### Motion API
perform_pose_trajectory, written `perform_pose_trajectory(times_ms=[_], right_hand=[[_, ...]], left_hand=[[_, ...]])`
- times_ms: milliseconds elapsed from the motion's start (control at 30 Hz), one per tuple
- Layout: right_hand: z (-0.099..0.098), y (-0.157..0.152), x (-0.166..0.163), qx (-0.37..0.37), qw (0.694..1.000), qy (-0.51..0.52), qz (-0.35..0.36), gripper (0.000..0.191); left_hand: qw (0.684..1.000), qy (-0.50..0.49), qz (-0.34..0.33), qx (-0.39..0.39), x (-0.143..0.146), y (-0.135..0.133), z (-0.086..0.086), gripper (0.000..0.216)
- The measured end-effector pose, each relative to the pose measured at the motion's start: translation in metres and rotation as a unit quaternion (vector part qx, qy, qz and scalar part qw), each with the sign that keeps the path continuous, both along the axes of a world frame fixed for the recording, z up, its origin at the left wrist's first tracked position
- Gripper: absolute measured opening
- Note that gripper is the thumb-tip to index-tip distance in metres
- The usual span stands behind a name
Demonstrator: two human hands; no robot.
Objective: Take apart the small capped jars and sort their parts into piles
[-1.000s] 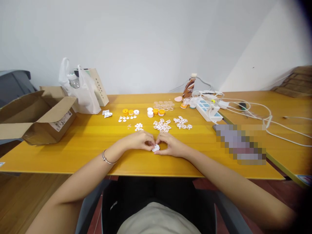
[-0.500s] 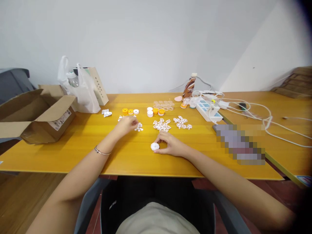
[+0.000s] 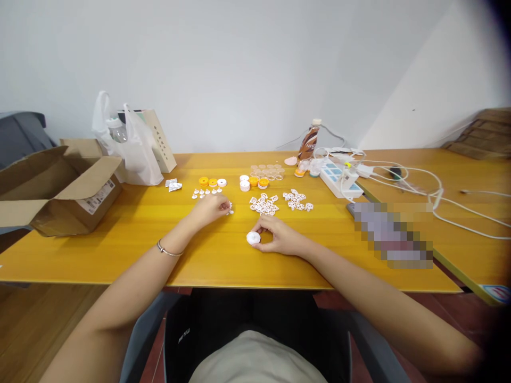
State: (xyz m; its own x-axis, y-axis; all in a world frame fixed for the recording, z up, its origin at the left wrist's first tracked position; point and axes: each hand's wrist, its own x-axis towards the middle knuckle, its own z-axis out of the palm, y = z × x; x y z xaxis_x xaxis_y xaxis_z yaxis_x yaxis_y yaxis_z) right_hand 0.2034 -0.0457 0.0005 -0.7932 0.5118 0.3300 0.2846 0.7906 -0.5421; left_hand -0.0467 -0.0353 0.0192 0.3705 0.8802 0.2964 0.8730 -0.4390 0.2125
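L hand (image 3: 211,208) now by wht pcs (image 3: 231,211)

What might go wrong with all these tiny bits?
Possibly two things. The left hand is right by the small white pieces and close to the stemmed white pieces, so a brush could scatter either group. Only the right hand holds the round white part, by its edge, so it might slip.

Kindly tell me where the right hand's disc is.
The white disc is near the head view's centre, pinched by the right hand, nearer than the latticed pieces.
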Motion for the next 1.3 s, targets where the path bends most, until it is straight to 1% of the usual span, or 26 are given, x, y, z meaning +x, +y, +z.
perform_pose_trajectory(times_ms=[67,100,200,300,367,433,600,867,1067,1300], right_hand=[[-0.001,0.0,0.0,0.003,1.0,0.001,0.0,0.016],[-0.001,0.0,0.0,0.003,1.0,0.001,0.001,0.016],[-0.004,0.001,-0.001,0.006,1.0,0.008,0.007,0.016],[-0.006,0.003,-0.001,0.012,1.0,0.012,0.012,0.015],[-0.007,0.004,-0.002,0.016,1.0,0.01,0.009,0.015],[-0.007,0.004,-0.002,0.017,1.0,0.007,0.007,0.017],[-0.007,0.004,-0.003,0.013,1.0,0.01,0.01,0.018],[-0.007,0.003,-0.003,0.003,1.0,0.006,0.001,0.018],[-0.005,0.002,-0.004,0.001,1.0,0.001,-0.005,0.018],[-0.007,0.004,-0.004,-0.005,1.0,0.012,-0.006,0.017]], left_hand=[[1.0,-0.011,-0.023,0.015,0.004,-0.004,0.002,0.015],[0.999,-0.017,-0.044,0.024,0.008,-0.008,0.004,0.017],[0.988,-0.027,-0.147,0.033,0.022,-0.023,0.012,0.021],[0.97,-0.032,-0.24,0.006,0.039,-0.036,0.016,0.021],[0.96,-0.03,-0.279,-0.014,0.048,-0.041,0.014,0.019],[0.953,-0.028,-0.3,-0.03,0.053,-0.042,0.009,0.018],[0.955,-0.024,-0.296,-0.021,0.057,-0.039,0.001,0.019],[0.96,0.026,-0.279,0.026,0.058,-0.04,0.0,0.02],[0.95,0.098,-0.281,0.095,0.058,-0.042,-0.001,0.024],[0.946,0.118,-0.275,0.125,0.06,-0.043,-0.002,0.027]])
